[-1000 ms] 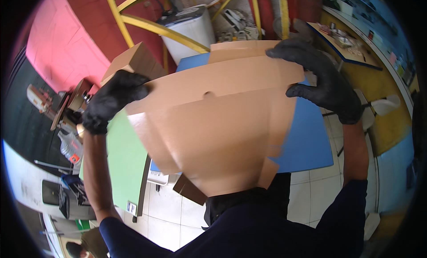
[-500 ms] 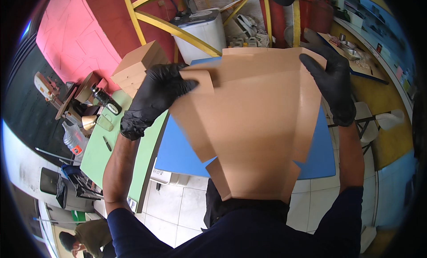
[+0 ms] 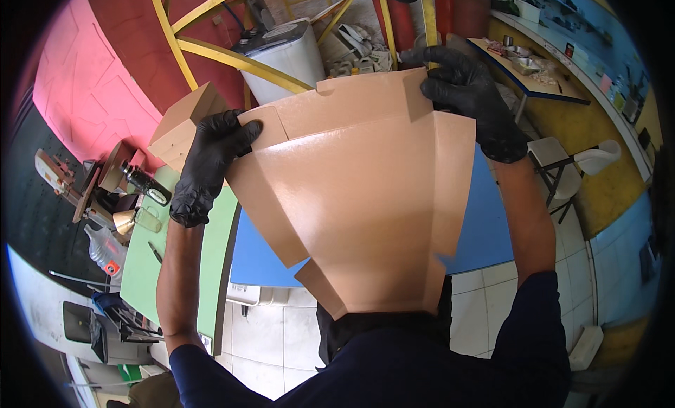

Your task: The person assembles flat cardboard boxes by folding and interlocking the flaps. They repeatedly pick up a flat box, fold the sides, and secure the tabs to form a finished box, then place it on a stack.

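Observation:
A brown cardboard box blank [image 3: 351, 190], creased and with side flaps, is held up in front of me, its near end against my body. My left hand [image 3: 211, 162], in a black glove, pinches the far left corner flap [image 3: 264, 130] between thumb and fingers. At the far right corner my right hand [image 3: 471, 102], gloved too, grips the board where the far panel [image 3: 365, 102] bends up along its crease. Some of the right fingers are behind the board. Below the blank shows a blue table [image 3: 485, 218].
Left of the blue table stands a green table [image 3: 211, 260] with folded cardboard boxes [image 3: 186, 126], a dark bottle [image 3: 144, 183], a glass mug [image 3: 149, 218] and a pen [image 3: 155, 251]. A yellow metal frame [image 3: 246, 63] rises beyond. At right is a white folding chair [image 3: 594, 158].
The far panel and left corner flap now stand bent up along their creases. My right hand has shifted left at the corner. The whole view has swung slightly right.

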`<state>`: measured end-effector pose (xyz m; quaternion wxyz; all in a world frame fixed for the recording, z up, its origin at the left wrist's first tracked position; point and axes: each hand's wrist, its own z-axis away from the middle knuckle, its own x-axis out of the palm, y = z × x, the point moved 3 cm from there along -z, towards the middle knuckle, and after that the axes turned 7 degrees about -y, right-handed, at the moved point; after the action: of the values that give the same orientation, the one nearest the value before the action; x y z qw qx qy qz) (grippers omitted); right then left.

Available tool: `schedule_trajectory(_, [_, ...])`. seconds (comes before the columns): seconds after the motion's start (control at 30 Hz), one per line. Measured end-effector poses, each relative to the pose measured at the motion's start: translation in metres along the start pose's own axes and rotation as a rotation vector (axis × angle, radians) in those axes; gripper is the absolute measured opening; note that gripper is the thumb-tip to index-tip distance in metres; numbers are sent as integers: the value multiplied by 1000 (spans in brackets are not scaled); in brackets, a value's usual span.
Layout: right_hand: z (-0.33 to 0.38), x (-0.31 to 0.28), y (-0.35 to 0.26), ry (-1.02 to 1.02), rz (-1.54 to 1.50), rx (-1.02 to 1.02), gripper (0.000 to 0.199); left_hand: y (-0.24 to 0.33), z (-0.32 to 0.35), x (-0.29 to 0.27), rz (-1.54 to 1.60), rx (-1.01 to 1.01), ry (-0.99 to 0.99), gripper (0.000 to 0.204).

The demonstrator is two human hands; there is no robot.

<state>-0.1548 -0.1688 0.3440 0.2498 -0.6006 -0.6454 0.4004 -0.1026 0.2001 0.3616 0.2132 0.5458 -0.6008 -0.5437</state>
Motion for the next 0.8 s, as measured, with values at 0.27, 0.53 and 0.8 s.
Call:
schedule_trajectory(0.27, [-14, 0, 22, 143, -106, 94, 17, -35, 2, -28, 451, -110, -170, 29])
schedule_trajectory(0.53, [-19, 2, 67, 209, -385, 37, 22, -106, 32, 57, 457, -21, 204, 35])
schedule_trajectory(0.8, [52, 24, 83, 261, 277, 10, 33, -114, 8, 70, 416, -10, 480, 32])
